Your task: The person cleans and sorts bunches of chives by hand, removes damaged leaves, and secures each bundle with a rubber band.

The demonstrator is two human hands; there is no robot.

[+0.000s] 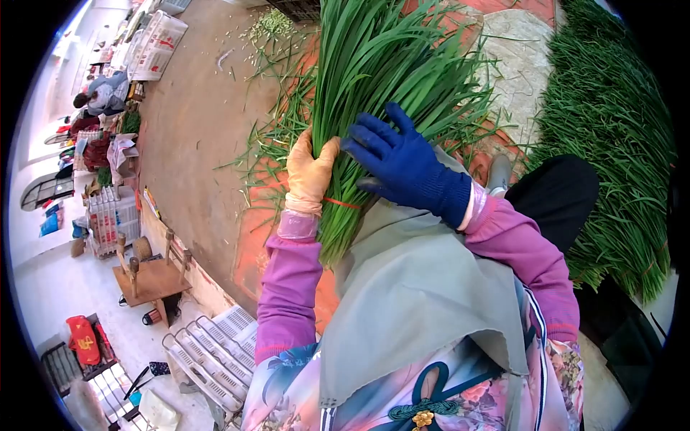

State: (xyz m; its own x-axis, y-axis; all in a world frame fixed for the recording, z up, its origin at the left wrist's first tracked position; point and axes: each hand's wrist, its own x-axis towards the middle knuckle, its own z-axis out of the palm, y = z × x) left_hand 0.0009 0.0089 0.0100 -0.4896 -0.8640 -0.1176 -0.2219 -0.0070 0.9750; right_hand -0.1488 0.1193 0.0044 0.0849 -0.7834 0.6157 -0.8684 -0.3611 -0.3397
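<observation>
A thick bundle of long, flat-leaved garlic chives (370, 61) lies across my lap, leaf tips pointing away from me. My left hand (307, 174), in a pale orange rubber glove, wraps around the bundle's left side. A red band (342, 204) circles the stems just below that grip. My right hand (406, 161), in a dark blue knit glove, rests over the right side of the bundle with its fingers stretched apart. The fingertips reach the leaves near my left thumb. A grey apron (424, 287) lies under the stem ends.
On the right is a large heap of chives (611, 144). Loose leaf scraps (269, 169) litter the red sheet and floor at left. A wooden stool (151, 280) lies on its top beside plastic crates (215, 352). Another person (108, 93) bends over at far left.
</observation>
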